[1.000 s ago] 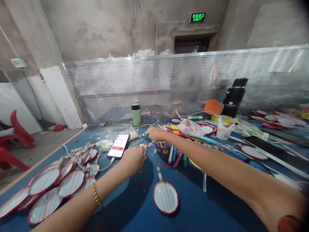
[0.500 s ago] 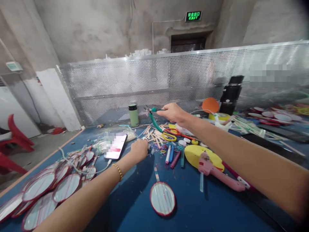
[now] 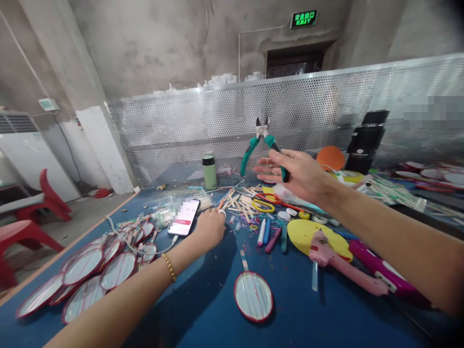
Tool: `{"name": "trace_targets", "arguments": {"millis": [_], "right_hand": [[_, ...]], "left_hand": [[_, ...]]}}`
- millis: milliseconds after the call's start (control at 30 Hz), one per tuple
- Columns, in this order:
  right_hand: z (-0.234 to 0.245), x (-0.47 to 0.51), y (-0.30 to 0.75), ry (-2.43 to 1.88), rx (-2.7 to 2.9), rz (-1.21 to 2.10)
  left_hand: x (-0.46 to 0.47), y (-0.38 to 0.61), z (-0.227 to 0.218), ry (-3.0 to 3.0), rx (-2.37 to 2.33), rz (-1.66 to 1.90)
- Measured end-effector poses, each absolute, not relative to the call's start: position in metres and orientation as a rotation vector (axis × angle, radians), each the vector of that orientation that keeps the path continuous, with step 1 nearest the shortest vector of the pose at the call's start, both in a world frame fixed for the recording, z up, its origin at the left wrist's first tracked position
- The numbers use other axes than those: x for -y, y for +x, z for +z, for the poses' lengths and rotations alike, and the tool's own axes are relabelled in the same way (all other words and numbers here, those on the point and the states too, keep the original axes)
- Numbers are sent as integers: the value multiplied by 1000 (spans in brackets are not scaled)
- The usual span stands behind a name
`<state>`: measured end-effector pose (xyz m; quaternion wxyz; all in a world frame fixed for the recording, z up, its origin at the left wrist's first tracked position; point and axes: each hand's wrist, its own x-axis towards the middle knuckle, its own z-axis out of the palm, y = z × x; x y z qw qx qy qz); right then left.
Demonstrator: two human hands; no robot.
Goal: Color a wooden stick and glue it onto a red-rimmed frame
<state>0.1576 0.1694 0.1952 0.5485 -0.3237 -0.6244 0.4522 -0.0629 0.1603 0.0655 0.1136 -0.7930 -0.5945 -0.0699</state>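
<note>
My right hand (image 3: 302,176) is raised over the back of the table, gripping one handle of the green-handled diagonal cutters (image 3: 261,130). Their jaws point up and apart, and the other handle hangs free on the left. Closed and low over the table, my left hand (image 3: 210,226) is beside the phone (image 3: 184,217). A thin orange stick and a small white round piece show at its fingertips; what it holds is not clear. In front lies a round white paddle (image 3: 253,297) with a red rim, clear strips across it and a short stick handle.
Several similar paddles (image 3: 81,267) pile up at left, with a white cable across them. Wooden sticks (image 3: 242,205), scissors (image 3: 264,207) and marker pens (image 3: 266,232) lie mid-table. A pink glue gun (image 3: 342,266) rests on a yellow plate (image 3: 299,233). A green bottle (image 3: 209,173) stands behind.
My right hand has turned palm-inward, and the cutters have swung upright and spread wider. My left hand stays low near the phone. The view has shifted slightly left.
</note>
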Motion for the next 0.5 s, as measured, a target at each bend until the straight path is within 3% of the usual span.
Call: {"name": "trace_targets", "arguments": {"millis": [133,333,500], "right_hand": [[177,-173,157,-711,1424,1258],[175,-183,163,-712,1346,1161],[174,-177,164,-568,1307,1572]], "left_hand": [[-141,-66,66,-2318,1759,-54],[-137,-76,67,-2246,1825,28],[-141,-77,62,-2218,1845,59]]}}
